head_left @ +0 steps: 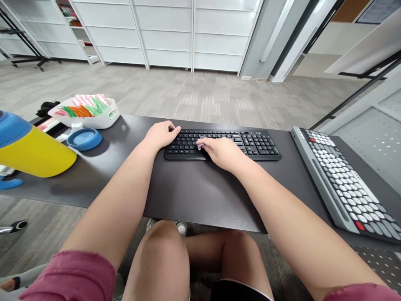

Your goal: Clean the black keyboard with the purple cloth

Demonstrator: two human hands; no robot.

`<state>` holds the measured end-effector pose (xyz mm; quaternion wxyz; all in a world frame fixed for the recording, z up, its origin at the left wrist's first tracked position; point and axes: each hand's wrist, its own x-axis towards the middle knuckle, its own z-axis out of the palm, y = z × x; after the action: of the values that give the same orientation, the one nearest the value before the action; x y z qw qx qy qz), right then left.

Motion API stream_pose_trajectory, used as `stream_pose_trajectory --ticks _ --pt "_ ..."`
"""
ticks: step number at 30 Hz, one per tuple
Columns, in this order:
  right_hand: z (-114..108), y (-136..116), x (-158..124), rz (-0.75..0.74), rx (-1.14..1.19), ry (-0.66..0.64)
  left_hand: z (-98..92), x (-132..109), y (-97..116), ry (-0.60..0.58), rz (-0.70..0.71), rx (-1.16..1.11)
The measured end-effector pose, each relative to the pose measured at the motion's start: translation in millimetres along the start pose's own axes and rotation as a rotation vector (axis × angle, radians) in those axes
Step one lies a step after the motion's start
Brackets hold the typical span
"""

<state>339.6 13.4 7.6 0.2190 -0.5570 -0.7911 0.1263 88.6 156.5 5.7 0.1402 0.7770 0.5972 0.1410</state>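
Note:
A black keyboard [260,146] lies flat on the dark desk [194,188] in front of me. My left hand [161,133] rests on its upper left corner, thumb along the top edge and the other fingers mostly hidden behind the hand. Pinched in the fingertips of my right hand [221,151] is a small crumpled greyish cloth or wipe [201,145], which touches the keys left of the keyboard's middle. Part of the keys lies hidden beneath my right hand.
At the right, a grey keyboard with round white keys [351,188] stands at an angle. A yellow and blue bottle [34,146], a blue round lid [84,139] and a white basket of colourful items [108,119] are at the left.

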Motion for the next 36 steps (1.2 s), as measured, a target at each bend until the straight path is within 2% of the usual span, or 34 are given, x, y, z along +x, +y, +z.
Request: stream_pose_trajectory --ticks 4,8,10,13,17,20,22,26,32,36 --pt "-6.5 -13.3 -6.8 -0.077 0.100 -0.072 1.7 2.1 -3.2 0.004 0.005 -0.009" --pt "-13.2 -19.7 -9.3 -0.077 0.379 -0.086 -1.6 1.9 -3.5 0.005 -0.006 -0.021" --pt "-15.6 -15.4 -7.5 -0.029 0.484 0.006 -4.9 1.4 -3.7 0.025 -0.039 -0.026" --pt "-22.0 2.9 -4.2 0.119 0.474 0.240 -10.3 0.3 -4.7 0.045 -0.116 -0.052" --pt "-37.8 36.1 -6.6 0.348 0.170 0.546 -14.1 -1.9 -4.4 0.023 -0.142 -0.080" --pt "-45.4 51.6 -11.1 0.526 -0.075 0.629 -13.0 -3.4 -2.7 0.028 -0.131 -0.062" --pt "-44.6 55.1 -11.7 0.611 -0.166 0.541 -11.2 -4.1 -2.3 0.027 -0.117 -0.059" --pt "-33.2 52.0 -6.3 0.673 -0.297 0.246 -8.6 -5.2 -4.8 0.033 -0.059 -0.063" --pt "-9.7 29.3 9.8 0.638 -0.396 0.166 -10.1 -10.0 -8.8 0.035 -0.045 -0.190" --pt "11.1 4.4 29.6 0.520 -0.397 0.089 -10.6 -13.0 -8.1 0.040 -0.071 -0.284"
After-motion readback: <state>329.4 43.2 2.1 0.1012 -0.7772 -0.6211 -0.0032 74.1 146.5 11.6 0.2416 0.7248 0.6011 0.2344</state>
